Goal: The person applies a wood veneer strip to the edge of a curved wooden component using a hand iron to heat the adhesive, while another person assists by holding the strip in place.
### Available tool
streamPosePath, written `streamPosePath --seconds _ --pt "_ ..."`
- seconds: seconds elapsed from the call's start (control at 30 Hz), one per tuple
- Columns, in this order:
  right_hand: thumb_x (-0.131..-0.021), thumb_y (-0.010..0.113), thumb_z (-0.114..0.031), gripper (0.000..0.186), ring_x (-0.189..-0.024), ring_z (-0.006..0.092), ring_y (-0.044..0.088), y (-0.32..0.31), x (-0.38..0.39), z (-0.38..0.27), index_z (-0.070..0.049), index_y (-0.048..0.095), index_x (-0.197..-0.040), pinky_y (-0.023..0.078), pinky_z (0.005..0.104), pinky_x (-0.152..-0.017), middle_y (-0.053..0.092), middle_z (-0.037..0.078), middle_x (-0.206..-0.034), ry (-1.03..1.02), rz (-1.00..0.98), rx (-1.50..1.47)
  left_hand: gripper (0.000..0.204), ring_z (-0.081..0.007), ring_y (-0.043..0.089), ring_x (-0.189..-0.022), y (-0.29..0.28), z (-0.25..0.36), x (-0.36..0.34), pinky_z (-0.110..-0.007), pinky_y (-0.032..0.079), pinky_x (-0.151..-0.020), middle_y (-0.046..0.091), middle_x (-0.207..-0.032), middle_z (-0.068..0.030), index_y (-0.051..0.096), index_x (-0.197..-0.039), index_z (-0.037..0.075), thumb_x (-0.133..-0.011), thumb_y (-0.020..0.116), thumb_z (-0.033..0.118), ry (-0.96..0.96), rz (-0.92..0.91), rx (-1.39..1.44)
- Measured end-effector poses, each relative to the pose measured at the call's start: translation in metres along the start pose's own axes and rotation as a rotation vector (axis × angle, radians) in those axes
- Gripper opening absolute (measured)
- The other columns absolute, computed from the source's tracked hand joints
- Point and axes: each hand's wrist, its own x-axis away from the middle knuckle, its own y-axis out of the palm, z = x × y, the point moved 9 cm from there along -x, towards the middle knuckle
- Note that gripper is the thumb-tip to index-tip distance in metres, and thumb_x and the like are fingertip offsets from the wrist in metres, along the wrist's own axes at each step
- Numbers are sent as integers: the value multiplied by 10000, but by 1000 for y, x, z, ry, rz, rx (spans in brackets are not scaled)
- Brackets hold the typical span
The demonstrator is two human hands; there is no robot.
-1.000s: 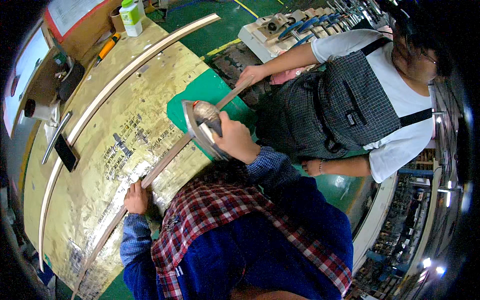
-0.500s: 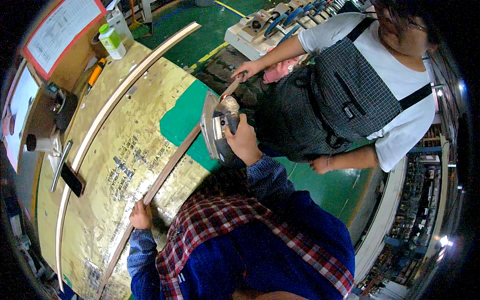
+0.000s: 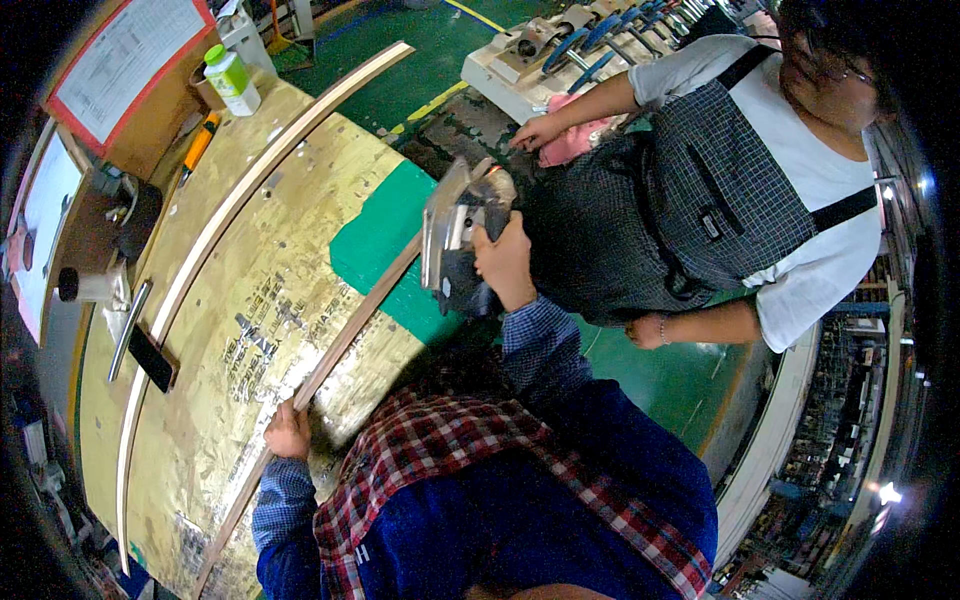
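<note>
My right hand (image 3: 505, 262) is wrapped round the handle of a grey-and-black handheld power tool (image 3: 455, 225). The tool sits over the far end of a long, narrow brown wooden strip (image 3: 345, 335), above a green mat (image 3: 380, 235); it hides the contact below. My left hand (image 3: 288, 432) grips the strip nearer to me, fingers curled over it. Farther left on the worktable (image 3: 230, 290), a long curved pale wooden strip (image 3: 205, 240) lies apart from both hands.
A co-worker (image 3: 690, 190) in a checked apron stands at the right beyond the tool. A black phone-like slab (image 3: 152, 362) and a metal rod (image 3: 128, 330) lie by the curved strip. A white-green bottle (image 3: 232, 80) and an orange-handled cutter (image 3: 202, 142) sit at the far left.
The power tool in my right hand has shifted right and slightly toward the strip's far end. My left hand stays on the strip. The co-worker's hand has drawn away from the tool.
</note>
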Motion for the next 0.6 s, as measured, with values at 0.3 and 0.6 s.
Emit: streamPosePath --seconds 0.3,0.6 --pt "-797 624 -148 430 -461 293 598 -19 -28 -20 92 371 -1047 497 393 -467 600 195 -651 165 1 -54 257 -280 581 -577 -19 14 -9 -388 454 -504 588 -679 -97 558 -973 71 -783 658 212 59 71 24" --pt "-755 658 -175 438 -717 415 611 -23 -71 -11 74 419 -1023 493 449 -628 615 256 -773 -85 -125 185 267 -297 577 -535 -22 12 -18 -402 452 -488 591 -624 -100 563 -950 69 -799 653 270 25 59 44"
